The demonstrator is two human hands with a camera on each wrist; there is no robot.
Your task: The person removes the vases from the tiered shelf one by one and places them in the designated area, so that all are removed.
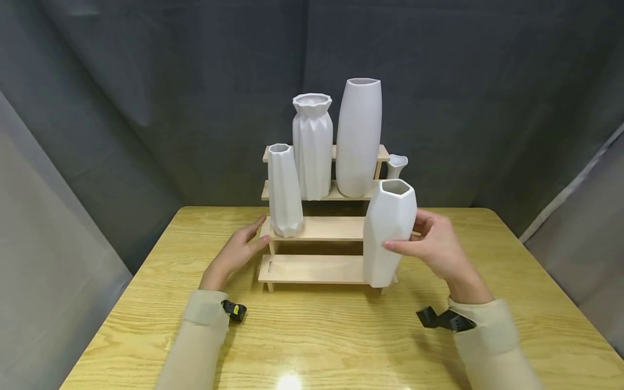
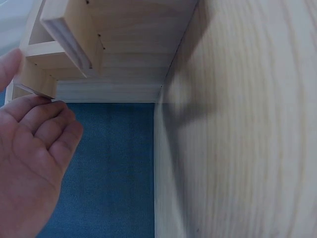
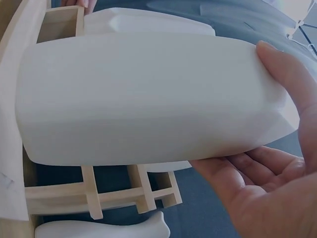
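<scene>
My right hand [image 1: 434, 244] holds a white faceted vase [image 1: 387, 233] by its right side, thumb in front and fingers behind. Upright but slightly tilted, the vase has its base at the right end of the lowest tier of a wooden stepped stand [image 1: 317, 269]; whether the base touches the wood I cannot tell. The right wrist view shows the vase [image 3: 148, 99] across the picture, with the thumb [image 3: 282, 64] near its rim. My left hand [image 1: 234, 252] grips the left end of the second-lowest tier. Its bent fingers [image 2: 49, 121] touch the board's edge in the left wrist view.
A narrow ribbed white vase [image 1: 285, 189] stands on the second-lowest tier. Higher up are a pleated vase [image 1: 313, 151] and a tall smooth vase [image 1: 359, 138]. Behind the stand's right side shows a small flared vase [image 1: 396, 165]. Dark curtains [image 1: 219, 97] surround the wooden table [image 1: 302, 330].
</scene>
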